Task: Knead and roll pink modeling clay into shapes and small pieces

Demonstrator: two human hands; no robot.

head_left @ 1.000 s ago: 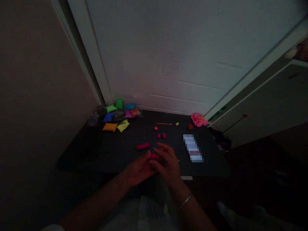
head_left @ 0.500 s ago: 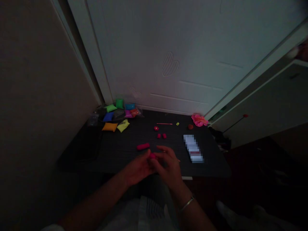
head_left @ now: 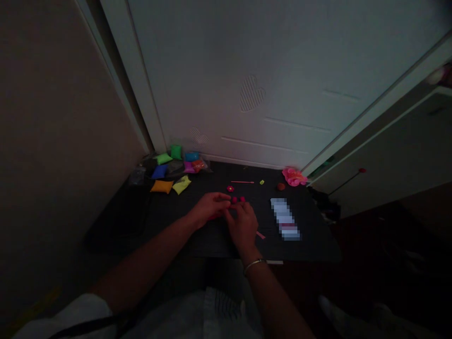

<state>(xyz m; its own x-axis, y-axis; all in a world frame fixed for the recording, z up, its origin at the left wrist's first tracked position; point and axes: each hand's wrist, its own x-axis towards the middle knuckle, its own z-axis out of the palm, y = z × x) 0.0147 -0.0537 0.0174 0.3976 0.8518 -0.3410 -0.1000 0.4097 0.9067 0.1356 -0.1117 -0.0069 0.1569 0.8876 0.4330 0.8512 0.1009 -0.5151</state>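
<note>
My left hand [head_left: 209, 208] and my right hand [head_left: 243, 225] meet over the dark table, fingers closed around a small piece of pinkish-red modelling clay [head_left: 233, 206], mostly hidden by the fingertips. Under my left hand, a strip of the thicker red clay roll [head_left: 213, 218] shows. Just beyond the fingertips lie two small red clay lumps [head_left: 234, 200] side by side. Farther back is a little red flower [head_left: 230, 189] with a pale centre. A pink flat strip or tool end [head_left: 260, 234] sticks out beside my right hand.
Several coloured clay packets [head_left: 162, 187] lie at the back left of the table [head_left: 176, 240]. A thin pink stick [head_left: 242, 182], a small yellow-green bit [head_left: 262, 182], a brownish-red lump [head_left: 280, 187] and a pink flower [head_left: 294, 177] are at the back. A lit phone [head_left: 285, 219] lies right.
Both hands have moved forward, away from my body, carrying the small clay piece close to the two lumps. My left hand now covers much of the clay roll.
</note>
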